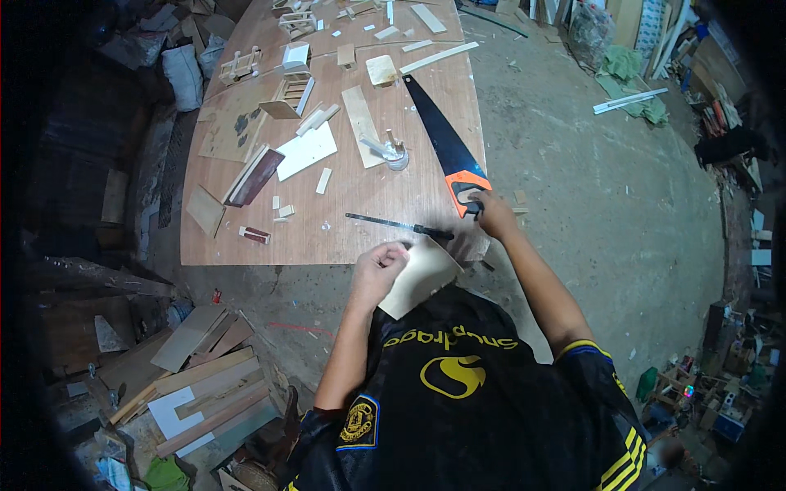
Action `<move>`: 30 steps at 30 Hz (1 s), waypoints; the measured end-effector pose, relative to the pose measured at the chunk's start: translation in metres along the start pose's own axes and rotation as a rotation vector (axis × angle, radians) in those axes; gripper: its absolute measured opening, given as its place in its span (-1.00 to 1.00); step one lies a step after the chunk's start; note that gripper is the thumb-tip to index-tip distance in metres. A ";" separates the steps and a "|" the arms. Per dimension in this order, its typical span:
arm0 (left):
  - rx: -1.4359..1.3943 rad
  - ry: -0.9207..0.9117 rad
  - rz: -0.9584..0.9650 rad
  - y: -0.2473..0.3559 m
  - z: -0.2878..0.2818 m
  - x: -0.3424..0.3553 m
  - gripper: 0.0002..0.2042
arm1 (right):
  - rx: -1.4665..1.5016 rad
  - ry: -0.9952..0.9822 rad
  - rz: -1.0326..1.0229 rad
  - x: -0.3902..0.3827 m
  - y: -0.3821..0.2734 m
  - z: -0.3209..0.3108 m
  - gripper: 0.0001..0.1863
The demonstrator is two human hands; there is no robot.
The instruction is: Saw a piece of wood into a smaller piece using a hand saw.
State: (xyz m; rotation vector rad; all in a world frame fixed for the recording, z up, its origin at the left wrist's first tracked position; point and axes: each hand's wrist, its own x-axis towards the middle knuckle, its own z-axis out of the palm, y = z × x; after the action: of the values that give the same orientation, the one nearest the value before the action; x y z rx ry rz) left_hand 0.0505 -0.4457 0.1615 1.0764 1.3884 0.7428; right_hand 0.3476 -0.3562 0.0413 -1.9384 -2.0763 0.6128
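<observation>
With twelve o'clock straight ahead of the person in black and the left hand [379,268] as centre, I see that hand's fingers curled nearly closed at the edge of a pale panel [419,282], tilted before the person at about four; whether they pinch it I cannot tell. At two, the right hand [495,213] is wrapped round the orange-and-black grip of a handsaw [442,139], whose blade points toward twelve along the table's right side. A narrow black saw [381,222] lies in the way, just past the panel at twelve. Beyond it stands a jar [397,160] with sticks in it. A white board [307,153] lies at eleven, a dark red board [256,176] at ten, and small wooden chair frames [295,92] farther off at eleven. The brown wood-grained table [360,192] is scattered with offcuts. Around it runs a grey, dusty floor [565,188], with a plank pile [205,376] at eight and a pale sack [182,78] between ten and eleven.
</observation>
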 end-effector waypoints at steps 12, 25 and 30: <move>0.483 0.060 0.093 0.018 -0.031 0.083 -0.83 | -0.528 -0.004 -0.095 0.019 0.004 0.049 -0.76; 0.490 -0.395 0.345 -0.025 0.072 0.226 -0.84 | 0.358 0.432 0.256 -0.106 -0.049 -0.058 -0.77; 0.577 -0.431 0.352 -0.035 0.144 0.277 -0.82 | 0.414 0.586 0.394 -0.132 -0.042 -0.093 -0.87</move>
State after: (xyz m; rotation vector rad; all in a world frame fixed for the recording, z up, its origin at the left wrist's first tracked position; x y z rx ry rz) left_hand 0.2108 -0.2285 0.0019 1.8460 1.0661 0.3138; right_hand 0.3639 -0.4750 0.1571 -1.9690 -1.1325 0.4264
